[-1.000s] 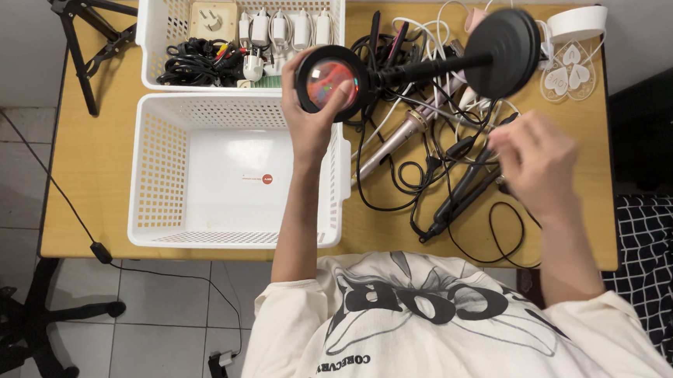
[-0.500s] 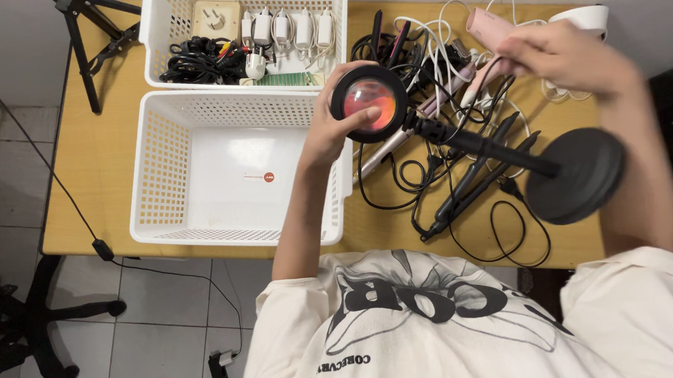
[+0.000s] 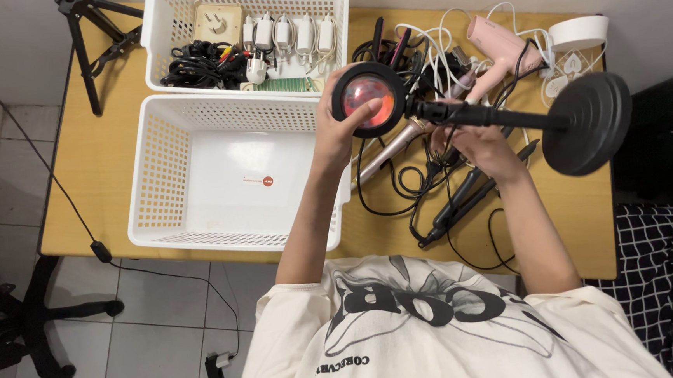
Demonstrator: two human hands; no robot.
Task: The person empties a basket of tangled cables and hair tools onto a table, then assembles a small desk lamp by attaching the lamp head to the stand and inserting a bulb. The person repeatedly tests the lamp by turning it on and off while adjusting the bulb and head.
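left hand (image 3: 340,126) wrapped round projector lamp (image 3: 472,114) head, right hand (image 3: 478,145) gripping its pole | lamp held over wooden table (image 3: 86,173), swung since half a second ago: round base now up right, reading as turned for inspection | long axis near-horizontal, lens faces camera | empty white basket (image 3: 164,168) left, cable tangle (image 3: 430,199) beyond

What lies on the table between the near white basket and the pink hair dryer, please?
In the head view, between the near white basket and the pink hair dryer lies a tangle of cables and slim styling tools.

Shirt (image 3: 439,331): cream, short-sleeved, black printed graphic and lettering on the chest
Forearms: bare, no watch or rings
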